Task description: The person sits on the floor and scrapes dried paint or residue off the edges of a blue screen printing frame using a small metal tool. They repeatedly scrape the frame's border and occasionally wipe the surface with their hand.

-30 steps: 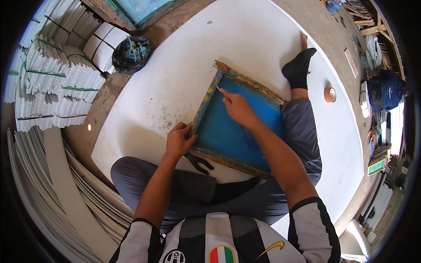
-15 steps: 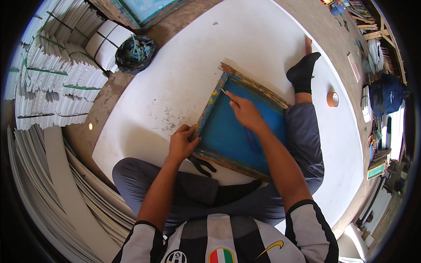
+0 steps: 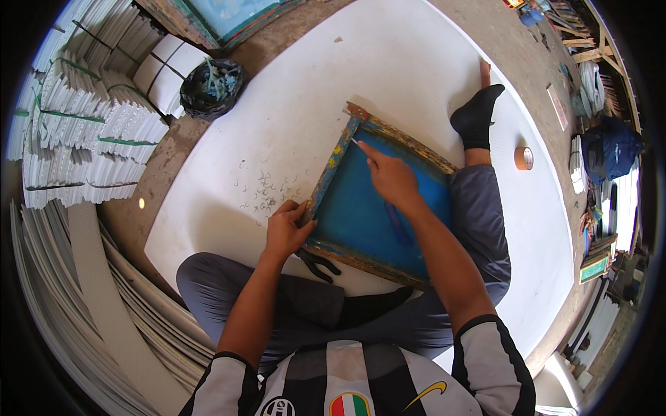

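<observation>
A wooden frame with blue mesh (image 3: 374, 201) lies tilted against my legs, its wood worn and spotted with paint. Along its left bar, near the lower corner, my left hand (image 3: 286, 229) grips the wood with curled fingers. My right hand (image 3: 394, 182) is closed round a slim tool with a thin metal tip (image 3: 356, 141), which points at the inner edge of the left bar near the upper corner. A dark blue, handle-like shape (image 3: 398, 223) shows below that hand; whether it belongs to the tool is unclear. Black plier-like handles (image 3: 319, 265) stick out under the frame's lower edge.
Small bent staple-like bits (image 3: 267, 191) are scattered on the white sheet (image 3: 312, 69) left of the frame. A tape roll (image 3: 523, 159) stands to the right. Beyond the sheet's left edge are a black bag of scraps (image 3: 213, 89) and strapped white stacks (image 3: 90, 132).
The tool tip has shifted slightly along the frame's upper left corner, with my right hand turning a little. My left hand stays on the frame.
</observation>
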`<state>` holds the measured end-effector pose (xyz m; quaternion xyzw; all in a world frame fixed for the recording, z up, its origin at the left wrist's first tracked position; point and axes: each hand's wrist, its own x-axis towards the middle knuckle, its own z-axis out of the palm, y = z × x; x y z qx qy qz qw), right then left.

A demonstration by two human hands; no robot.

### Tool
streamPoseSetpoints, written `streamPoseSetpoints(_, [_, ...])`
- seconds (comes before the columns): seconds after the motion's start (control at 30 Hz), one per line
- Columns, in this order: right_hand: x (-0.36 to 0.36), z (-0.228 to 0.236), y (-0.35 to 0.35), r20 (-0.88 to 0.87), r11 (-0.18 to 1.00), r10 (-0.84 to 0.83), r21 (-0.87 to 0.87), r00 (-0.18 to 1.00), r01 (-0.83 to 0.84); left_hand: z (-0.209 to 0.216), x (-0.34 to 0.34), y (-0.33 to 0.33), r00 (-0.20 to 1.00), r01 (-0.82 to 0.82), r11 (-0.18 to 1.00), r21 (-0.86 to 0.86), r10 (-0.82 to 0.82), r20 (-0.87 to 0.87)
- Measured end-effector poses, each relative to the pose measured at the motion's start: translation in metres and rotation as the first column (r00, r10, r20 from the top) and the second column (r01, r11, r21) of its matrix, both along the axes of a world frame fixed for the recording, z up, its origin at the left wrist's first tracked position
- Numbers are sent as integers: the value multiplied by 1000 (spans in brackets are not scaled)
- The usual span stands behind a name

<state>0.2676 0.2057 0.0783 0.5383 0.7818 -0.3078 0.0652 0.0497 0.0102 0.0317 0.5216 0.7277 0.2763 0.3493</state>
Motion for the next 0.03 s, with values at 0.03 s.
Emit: streamPoseSetpoints(0.03, [-9, 18, 3, 95, 999, 7, -44, 995, -3, 1, 0, 1, 1000, 2, 1000, -11, -1, 8])
